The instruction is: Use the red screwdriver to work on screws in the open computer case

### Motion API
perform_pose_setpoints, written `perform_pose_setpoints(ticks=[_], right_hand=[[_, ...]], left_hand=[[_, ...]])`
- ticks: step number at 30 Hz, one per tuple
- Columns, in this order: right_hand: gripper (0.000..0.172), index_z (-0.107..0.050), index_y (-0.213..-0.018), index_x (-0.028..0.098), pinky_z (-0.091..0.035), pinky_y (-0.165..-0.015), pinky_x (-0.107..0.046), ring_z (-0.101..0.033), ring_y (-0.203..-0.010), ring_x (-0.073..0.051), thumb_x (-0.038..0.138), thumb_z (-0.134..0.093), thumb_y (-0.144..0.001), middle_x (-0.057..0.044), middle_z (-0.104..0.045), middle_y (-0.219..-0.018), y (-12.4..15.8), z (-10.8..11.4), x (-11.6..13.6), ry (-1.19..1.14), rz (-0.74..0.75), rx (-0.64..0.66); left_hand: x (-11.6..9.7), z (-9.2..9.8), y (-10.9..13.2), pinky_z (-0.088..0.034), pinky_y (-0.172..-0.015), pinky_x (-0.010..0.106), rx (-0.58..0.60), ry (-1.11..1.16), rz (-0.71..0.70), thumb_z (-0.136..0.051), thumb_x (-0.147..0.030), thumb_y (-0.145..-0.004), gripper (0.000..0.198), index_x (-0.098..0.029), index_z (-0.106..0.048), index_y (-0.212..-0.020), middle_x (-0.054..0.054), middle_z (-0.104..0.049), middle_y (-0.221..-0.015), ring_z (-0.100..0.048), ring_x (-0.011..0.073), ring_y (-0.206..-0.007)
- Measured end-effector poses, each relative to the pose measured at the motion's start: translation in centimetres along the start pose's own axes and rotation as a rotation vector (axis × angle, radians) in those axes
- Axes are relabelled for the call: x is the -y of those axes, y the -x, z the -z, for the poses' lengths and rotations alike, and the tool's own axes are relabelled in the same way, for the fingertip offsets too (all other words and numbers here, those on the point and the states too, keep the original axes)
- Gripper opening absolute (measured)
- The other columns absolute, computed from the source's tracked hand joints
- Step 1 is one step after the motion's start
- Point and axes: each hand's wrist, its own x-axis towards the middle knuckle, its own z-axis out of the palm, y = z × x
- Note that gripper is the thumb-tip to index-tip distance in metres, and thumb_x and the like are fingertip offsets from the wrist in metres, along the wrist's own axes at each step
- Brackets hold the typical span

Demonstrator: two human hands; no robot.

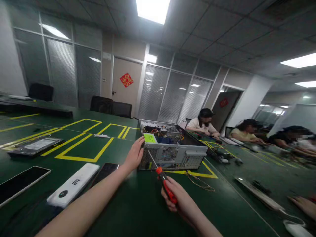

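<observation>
An open grey computer case (172, 149) lies on the green table (138, 204), its inside showing cables and a green label. My left hand (134, 154) grips the case's near left corner, fingers wrapped on the edge. My right hand (177, 199) is closed around the red handle of a screwdriver (160, 174). The screwdriver's metal shaft points up and left at the case's rear panel, close to my left hand.
Left of my arm lie a white power bank (72, 186), a dark phone (105, 171), another phone (19, 182) and a flat side panel (36, 145). Yellow tape lines mark the table. Several people (203, 125) sit working at the right. A loose cable (199, 182) lies by the case.
</observation>
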Motion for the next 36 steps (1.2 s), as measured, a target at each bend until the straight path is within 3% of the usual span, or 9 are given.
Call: perform_pose_setpoints(ticks=[12,17,20,23,26,29,32,36], right_hand=[[0.029,-0.042,-0.104,0.021,-0.013,-0.038,-0.016,-0.025,-0.037,-0.001,0.042,-0.045,-0.085,0.007,-0.047,-0.057,-0.1,-0.2,-0.6,-0.121,0.018,-0.044],[0.022,-0.042,-0.088,0.02,-0.014,-0.037,-0.015,-0.03,-0.036,-0.001,0.04,-0.048,-0.085,0.005,-0.053,-0.06,-0.1,-1.3,-0.6,-0.236,-0.021,0.041],[0.023,-0.044,-0.083,0.017,-0.021,-0.037,-0.013,-0.038,-0.039,-0.002,0.039,-0.049,-0.086,0.001,-0.058,-0.067,0.0,-2.2,0.3,-0.399,-0.114,0.095],[0.029,-0.05,-0.095,0.013,-0.033,-0.04,-0.013,-0.055,-0.052,-0.007,0.04,-0.042,-0.089,-0.003,-0.061,-0.076,0.0,-2.9,1.1,-0.592,-0.306,0.161],[0.037,-0.05,-0.109,0.011,-0.041,-0.045,-0.016,-0.061,-0.065,-0.012,0.039,-0.038,-0.09,-0.005,-0.061,-0.08,-0.3,-3.1,1.2,-0.713,-0.388,0.255],[0.034,-0.052,-0.107,0.011,-0.032,-0.038,-0.013,-0.054,-0.055,-0.009,0.038,-0.045,-0.087,-0.004,-0.059,-0.073,-0.5,-2.9,0.5,-0.753,-0.323,0.252],[0.025,-0.055,-0.084,0.011,-0.018,-0.032,-0.009,-0.037,-0.041,-0.002,0.036,-0.052,-0.083,0.001,-0.052,-0.06,-0.8,-2.5,-0.2,-0.788,-0.273,0.172],[0.03,-0.052,-0.071,0.009,-0.015,-0.031,-0.007,-0.024,-0.036,0.002,0.034,-0.048,-0.086,0.006,-0.04,-0.049,-1.0,-2.2,-0.2,-0.855,-0.309,0.114]], left_hand=[[-0.2,0.1,-0.1,-0.027,-0.11,0.044,-0.002,-0.019,0.008,-0.029,-0.023,-0.092,0.042,-0.019,-0.031,-0.134,0.011,-0.035,-0.14,-0.031,0.0202,-0.132],[-0.1,0.0,0.0,-0.027,-0.11,0.044,-0.01,-0.017,0.009,-0.029,-0.024,-0.092,0.042,-0.019,-0.031,-0.134,0.011,-0.036,-0.14,-0.032,0.0205,-0.132],[-0.1,0.0,0.0,-0.028,-0.11,0.043,-0.01,-0.011,0.012,-0.029,-0.024,-0.092,0.042,-0.019,-0.031,-0.134,0.011,-0.035,-0.14,-0.032,0.0202,-0.132],[-0.1,0.0,0.0,-0.028,-0.11,0.043,-0.014,-0.01,0.005,-0.029,-0.023,-0.092,0.042,-0.019,-0.031,-0.134,0.01,-0.035,-0.141,-0.031,0.0201,-0.132],[-0.1,0.0,0.1,-0.028,-0.11,0.043,-0.014,-0.011,0.003,-0.03,-0.023,-0.092,0.042,-0.019,-0.031,-0.134,0.01,-0.035,-0.14,-0.031,0.0198,-0.132],[0.0,-0.1,0.1,-0.027,-0.11,0.043,-0.014,-0.008,0.007,-0.029,-0.023,-0.092,0.041,-0.019,-0.031,-0.133,0.011,-0.035,-0.14,-0.031,0.0195,-0.132],[0.0,-0.1,0.0,-0.027,-0.11,0.044,-0.014,-0.002,0.001,-0.029,-0.023,-0.092,0.042,-0.019,-0.031,-0.134,0.011,-0.035,-0.14,-0.03,0.0198,-0.133],[0.1,0.0,0.1,-0.027,-0.11,0.044,-0.009,0.002,0.0,-0.029,-0.023,-0.092,0.042,-0.019,-0.03,-0.134,0.011,-0.035,-0.14,-0.03,0.0196,-0.133]])
